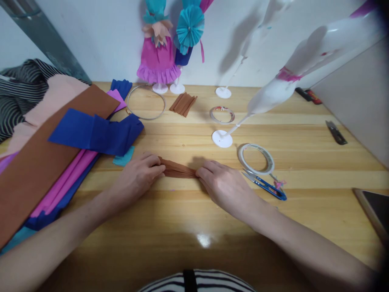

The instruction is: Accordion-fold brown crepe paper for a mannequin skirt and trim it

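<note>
A narrow, pleated strip of brown crepe paper (pixel 179 169) stretches between my two hands, low over the wooden table. My left hand (pixel 144 168) pinches its left end, and my right hand (pixel 215 176) closes on its right end. Fingertips partly hide both ends. Close to the left hand lies a small turquoise paper piece (pixel 124 157). To the right of my right hand are blue-handled thread snips (pixel 267 187) and a roll of tape (pixel 270 164). Another pleated brown piece (pixel 183 104) rests farther back.
Stacked crepe paper sheets (pixel 39 162) cover the left side. White mannequin stands (pixel 221 138) rise at centre and right, and dressed figures (pixel 159 61) stand by the wall. A metal ring (pixel 146 119), another tape roll (pixel 223 121), a cutter (pixel 336 133) and a dark framed device (pixel 377 211) lie about.
</note>
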`<state>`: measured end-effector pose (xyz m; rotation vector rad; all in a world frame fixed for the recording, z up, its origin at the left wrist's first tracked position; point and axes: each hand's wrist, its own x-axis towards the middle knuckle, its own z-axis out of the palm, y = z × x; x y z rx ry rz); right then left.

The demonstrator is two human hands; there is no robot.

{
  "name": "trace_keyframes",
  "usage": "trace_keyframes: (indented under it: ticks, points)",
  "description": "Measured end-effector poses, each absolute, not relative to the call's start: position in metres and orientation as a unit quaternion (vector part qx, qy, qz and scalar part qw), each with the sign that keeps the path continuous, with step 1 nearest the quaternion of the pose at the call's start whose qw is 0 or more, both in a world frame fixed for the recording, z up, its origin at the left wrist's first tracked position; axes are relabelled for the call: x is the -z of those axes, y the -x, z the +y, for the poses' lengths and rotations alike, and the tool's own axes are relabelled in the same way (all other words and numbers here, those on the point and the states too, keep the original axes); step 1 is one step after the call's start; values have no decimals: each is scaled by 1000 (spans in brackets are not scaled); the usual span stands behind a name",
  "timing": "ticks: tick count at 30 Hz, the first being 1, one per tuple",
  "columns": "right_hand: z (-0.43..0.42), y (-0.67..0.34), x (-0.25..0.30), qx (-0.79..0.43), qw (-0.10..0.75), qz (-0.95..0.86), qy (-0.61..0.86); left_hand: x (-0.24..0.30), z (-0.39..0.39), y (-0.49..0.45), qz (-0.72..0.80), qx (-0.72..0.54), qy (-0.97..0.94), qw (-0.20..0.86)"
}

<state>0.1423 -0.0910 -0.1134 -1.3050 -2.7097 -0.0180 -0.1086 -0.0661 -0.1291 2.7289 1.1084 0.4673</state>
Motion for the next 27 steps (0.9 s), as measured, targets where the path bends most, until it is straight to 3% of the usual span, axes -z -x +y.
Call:
trace_keyframes:
  ticks: [18,27]
  points:
    - [-91,-142,114,-10,78,-903,422,117,-69,117,404,-83,-906,93]
    - [-91,-143,116,-15,79,-903,422,120,-62,134,412,-124,-896,112]
